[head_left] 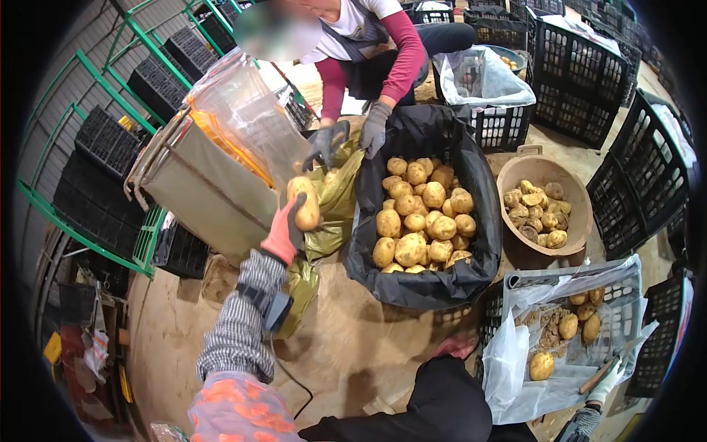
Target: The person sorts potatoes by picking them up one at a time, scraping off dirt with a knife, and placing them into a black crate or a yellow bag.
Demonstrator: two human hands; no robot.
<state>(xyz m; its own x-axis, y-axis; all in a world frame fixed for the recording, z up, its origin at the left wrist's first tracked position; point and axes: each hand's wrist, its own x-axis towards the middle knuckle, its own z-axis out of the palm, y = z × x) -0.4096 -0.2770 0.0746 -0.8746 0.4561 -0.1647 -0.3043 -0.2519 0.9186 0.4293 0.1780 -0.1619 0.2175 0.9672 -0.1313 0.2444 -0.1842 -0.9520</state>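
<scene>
Right hand (605, 383), white glove, low in the frame corner: closed round a wood-handled tool (598, 374). I can't make out the working end. It sits at the near edge of the plastic-lined crate (589, 274), which holds a few loose potatoes (541, 365) and some dirt. My read: keep the tool angled away from the liner, since thin film snags easily.

Left hand (283, 234), orange glove, striped sleeve: arm stretched out, fingers wrapped fully round one potato (306, 203). The potato is up in the air, just beside the lower edge of the clear plastic bag (243, 118) and above the olive bag (335, 195).

Handling notes (judgement, not fact):
- Grip across the potato's middle, not its ends. The skin looks dusty, so the glove could slip.
- The clear bag is floppy and drapes over the tan box (206, 195). Keep the potato off the film edge so it doesn't fold in.
- The arm is at long reach. Move from the shoulder, wrist steady, no flicking.
- Two other hands are close by. Leave them room.

Further out, the black sack (442, 283) stands open on the floor (353, 346), just right of the olive bag, with a potato heap (423, 217) inside. The tan basin (585, 221) is to its right and holds rougher, darker pieces. Across from me, a co-worker's grey-gloved hands (328, 141) are at the top of the olive bag, near my potato but apart from it. Black crates (574, 74) are stacked behind.
</scene>
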